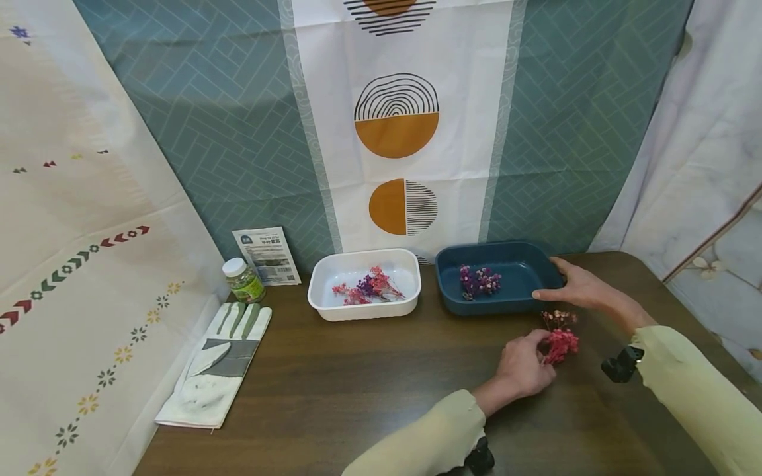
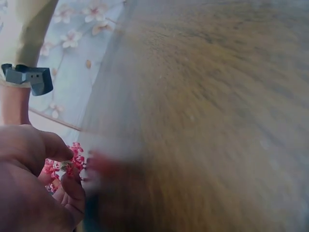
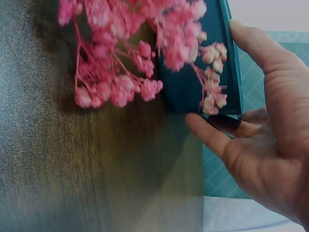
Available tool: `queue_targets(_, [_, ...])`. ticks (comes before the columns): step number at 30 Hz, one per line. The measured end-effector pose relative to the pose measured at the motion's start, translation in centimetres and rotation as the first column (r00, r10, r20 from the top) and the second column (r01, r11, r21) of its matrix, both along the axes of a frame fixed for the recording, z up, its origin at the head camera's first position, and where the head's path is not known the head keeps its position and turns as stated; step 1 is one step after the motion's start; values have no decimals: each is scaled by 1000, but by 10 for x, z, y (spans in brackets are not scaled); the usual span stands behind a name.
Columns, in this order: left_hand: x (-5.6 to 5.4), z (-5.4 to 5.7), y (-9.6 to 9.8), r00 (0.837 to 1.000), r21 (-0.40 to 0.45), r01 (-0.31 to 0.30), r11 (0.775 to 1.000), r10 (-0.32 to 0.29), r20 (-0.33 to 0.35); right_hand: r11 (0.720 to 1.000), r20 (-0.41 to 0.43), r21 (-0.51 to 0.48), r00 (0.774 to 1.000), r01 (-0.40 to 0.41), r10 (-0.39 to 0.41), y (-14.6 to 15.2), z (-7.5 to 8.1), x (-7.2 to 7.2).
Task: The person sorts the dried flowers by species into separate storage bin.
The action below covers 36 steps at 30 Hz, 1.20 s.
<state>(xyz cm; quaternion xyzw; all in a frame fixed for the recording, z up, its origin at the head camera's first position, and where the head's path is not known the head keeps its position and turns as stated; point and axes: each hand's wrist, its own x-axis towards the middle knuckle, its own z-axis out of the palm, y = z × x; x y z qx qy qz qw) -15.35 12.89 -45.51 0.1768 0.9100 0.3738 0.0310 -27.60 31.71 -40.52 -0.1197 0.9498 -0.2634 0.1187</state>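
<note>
My left hand pinches a small bunch of pink dried flowers in front of the dark blue tray's right end. In the left wrist view, thumb and fingertips close on the stems of the flowers. My right hand holds the right end of the dark blue tray, thumb at the near corner and fingers over the far side. Inside that tray lies a purple dried flower sprig. Pink blossoms cross in front of the tray in the right wrist view.
Left of the blue tray stands a white tray with pink and purple dried flowers. Further left are a white-capped jar, a printed packet and work gloves. A curtain hangs behind the wooden table.
</note>
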Motion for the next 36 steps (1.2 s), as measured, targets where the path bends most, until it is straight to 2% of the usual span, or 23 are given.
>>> queue_targets(7, [2,4,-18,996,66,81,995,-82,18,1000,-17,-8,1000,-14,13,1,-1,0])
queue_targets(11, [5,8,-25,994,82,92,992,-96,48,1000,-12,-14,1000,-11,11,2,-1,2])
queue_targets(17, [12,14,-37,992,80,120,990,-123,29,1000,2,-20,1000,5,-5,1,-1,3])
queue_targets(24, [17,28,-59,988,179,133,975,-145,54,1000,2,-21,1000,15,-15,-1,0,2])
queue_targets(30, [13,40,-78,990,266,110,958,-129,55,1000,-3,-10,1000,10,-10,-1,1,2])
queue_targets(36, [0,50,-91,992,300,115,947,-123,7,1000,-3,-23,1000,6,-6,-2,1,1])
